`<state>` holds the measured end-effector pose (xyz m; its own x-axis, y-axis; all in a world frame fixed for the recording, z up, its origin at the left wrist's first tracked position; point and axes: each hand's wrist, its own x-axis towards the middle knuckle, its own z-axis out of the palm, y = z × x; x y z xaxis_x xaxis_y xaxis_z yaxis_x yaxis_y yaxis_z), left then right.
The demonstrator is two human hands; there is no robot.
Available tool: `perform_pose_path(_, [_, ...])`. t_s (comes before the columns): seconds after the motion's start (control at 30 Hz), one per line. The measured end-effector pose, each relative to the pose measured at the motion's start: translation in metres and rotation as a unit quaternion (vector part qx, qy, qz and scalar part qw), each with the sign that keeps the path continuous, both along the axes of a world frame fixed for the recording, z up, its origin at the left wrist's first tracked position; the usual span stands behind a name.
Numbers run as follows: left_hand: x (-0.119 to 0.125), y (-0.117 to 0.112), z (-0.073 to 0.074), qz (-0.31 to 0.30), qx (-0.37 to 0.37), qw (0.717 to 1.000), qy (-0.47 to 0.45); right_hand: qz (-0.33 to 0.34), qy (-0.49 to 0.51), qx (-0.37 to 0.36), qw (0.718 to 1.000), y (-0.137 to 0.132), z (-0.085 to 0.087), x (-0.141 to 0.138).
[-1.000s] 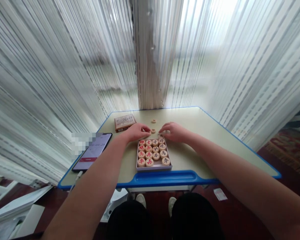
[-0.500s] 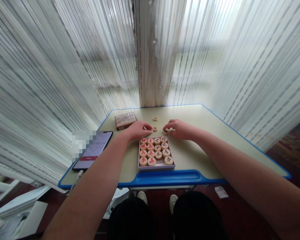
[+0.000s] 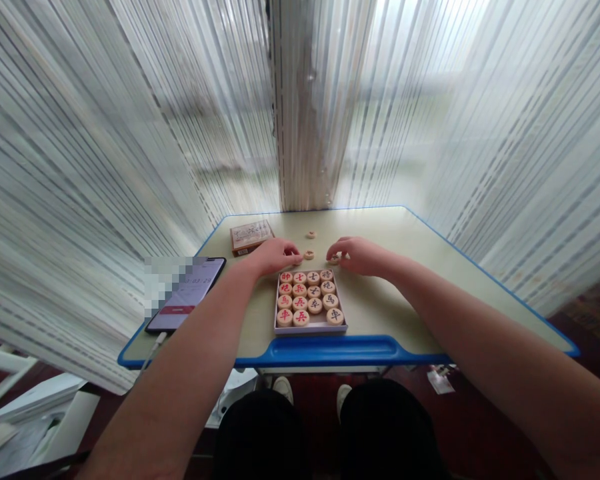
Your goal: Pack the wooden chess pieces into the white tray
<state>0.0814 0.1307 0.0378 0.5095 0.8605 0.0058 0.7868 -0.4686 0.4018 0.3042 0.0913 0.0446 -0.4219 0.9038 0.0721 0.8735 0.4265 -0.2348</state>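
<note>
A shallow white box (image 3: 311,327) near the table's front edge holds several round wooden chess pieces (image 3: 307,297) with red and black characters. My left hand (image 3: 275,255) rests just behind the box's far left corner, fingers curled, tips beside a loose piece (image 3: 309,255). My right hand (image 3: 363,255) lies behind the far right corner, fingers pinched on a piece (image 3: 334,259). Another loose piece (image 3: 311,234) lies farther back.
The cream table (image 3: 410,267) has a blue rim and a blue tray groove at the front. A brown chess box lid (image 3: 251,236) lies at the back left. A phone (image 3: 187,293) on a cable lies left. Striped sheer curtains surround the table.
My right hand has picked a piece off the table just behind the box and drawn slightly back. The view has shifted a little; the left hand has barely moved.
</note>
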Motion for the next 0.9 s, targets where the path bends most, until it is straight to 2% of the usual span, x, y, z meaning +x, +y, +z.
perform_pose_path(0.17, [-0.001,0.001,-0.001,-0.004,-0.003,1.000,-0.009,-0.036,0.009,0.040,0.998,-0.001,-0.002,-0.004])
perform_pose_path(0.43, [-0.001,-0.001,0.001,-0.016,-0.001,1.000,-0.016,-0.029,0.016,0.039,0.999,0.004,-0.007,-0.001])
perform_pose_path(0.67, [0.000,-0.003,0.002,-0.007,-0.004,1.000,-0.012,-0.076,0.009,0.042,0.996,0.003,-0.006,-0.003])
perform_pose_path(0.77, [-0.001,-0.003,0.002,-0.004,-0.009,1.000,-0.011,-0.058,0.056,0.065,0.995,-0.001,-0.001,-0.005])
perform_pose_path(0.9, [-0.001,-0.001,0.002,-0.010,-0.009,1.000,-0.006,0.034,0.158,0.063,0.985,-0.017,0.009,-0.013])
